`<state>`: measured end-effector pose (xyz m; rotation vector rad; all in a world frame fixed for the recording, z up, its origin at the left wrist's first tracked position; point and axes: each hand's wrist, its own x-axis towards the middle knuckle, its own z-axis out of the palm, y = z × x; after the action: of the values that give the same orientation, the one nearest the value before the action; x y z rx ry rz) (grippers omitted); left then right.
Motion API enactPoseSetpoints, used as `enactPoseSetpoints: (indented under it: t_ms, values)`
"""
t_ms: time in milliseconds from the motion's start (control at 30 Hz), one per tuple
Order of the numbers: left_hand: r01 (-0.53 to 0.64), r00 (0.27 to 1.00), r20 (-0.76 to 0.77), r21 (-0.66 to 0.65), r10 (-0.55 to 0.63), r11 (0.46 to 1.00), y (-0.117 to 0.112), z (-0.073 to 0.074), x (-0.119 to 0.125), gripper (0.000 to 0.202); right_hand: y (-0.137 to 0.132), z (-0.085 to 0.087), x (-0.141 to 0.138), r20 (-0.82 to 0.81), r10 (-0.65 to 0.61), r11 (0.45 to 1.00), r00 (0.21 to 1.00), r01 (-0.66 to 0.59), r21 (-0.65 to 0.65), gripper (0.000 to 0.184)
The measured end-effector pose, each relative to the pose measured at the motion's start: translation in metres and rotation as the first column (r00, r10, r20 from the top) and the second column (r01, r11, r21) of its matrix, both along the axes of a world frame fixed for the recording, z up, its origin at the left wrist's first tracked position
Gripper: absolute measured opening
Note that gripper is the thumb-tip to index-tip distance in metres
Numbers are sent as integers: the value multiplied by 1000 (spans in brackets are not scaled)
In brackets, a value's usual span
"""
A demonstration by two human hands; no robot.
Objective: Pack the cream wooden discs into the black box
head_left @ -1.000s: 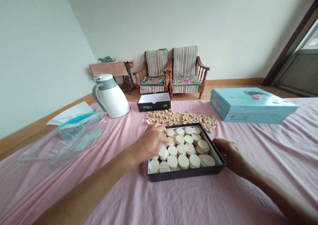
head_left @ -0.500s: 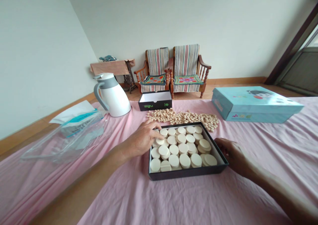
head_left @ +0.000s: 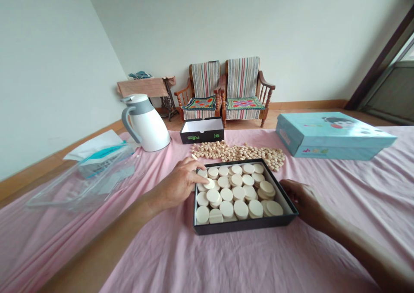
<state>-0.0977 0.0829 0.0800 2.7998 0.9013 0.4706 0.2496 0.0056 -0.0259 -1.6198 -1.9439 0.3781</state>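
A shallow black box (head_left: 241,229) with a pale inner rim holds many round, cream-coloured wooden discs (head_left: 239,193), some stacked. My left hand (head_left: 181,180) lies over the box's left edge, its thumb and index finger apart. The thumb tip is beside a loose disc (head_left: 209,184); whether it touches is hard to tell. Just past the knuckles shows a thin pale disc edge (head_left: 194,157); I cannot tell whether fingers hold it. At the right wall, my right hand (head_left: 300,197) is closed against the box, fingertips partly hidden.
Small round wooden pieces (head_left: 246,154) are heaped behind the box. Farther back stands an open black box (head_left: 202,136). A white-grey jug (head_left: 147,127) and a clear plastic tray (head_left: 80,194) are left, a light-blue box (head_left: 333,135) right. Pink cloth (head_left: 242,263) covers the surface.
My left hand has drawn back slightly to the left, with thumb and index finger farther apart. A pale disc edge now shows beyond its knuckles. My right hand stays put.
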Motion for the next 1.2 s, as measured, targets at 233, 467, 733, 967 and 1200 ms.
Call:
enactPoseSetpoints:
  t_ms: [233,467,733,967,1200]
  values:
    - [-10,1000,9,5,10,1000,-3,0,-7,50,-1,4,-2,9,-6,1000,1000,6,21,7]
    - [-3,1000,-21,21,3,1000,-4,4,0,30,-1,7,-4,-17,-5,999,1000,5,34,8]
    - [99,987,-124,-31,-102,995,7,10,19,13,-1,11,-8,-77,-7,1000,997,9,28,9]
    - [145,975,-160,-67,-154,987,7,12,26,15,1,7,-6,-57,-5,1000,998,5,2,8]
    - [163,973,-141,-130,-181,978,9,13,22,17,-2,9,-6,-62,-12,1000,998,13,17,7]
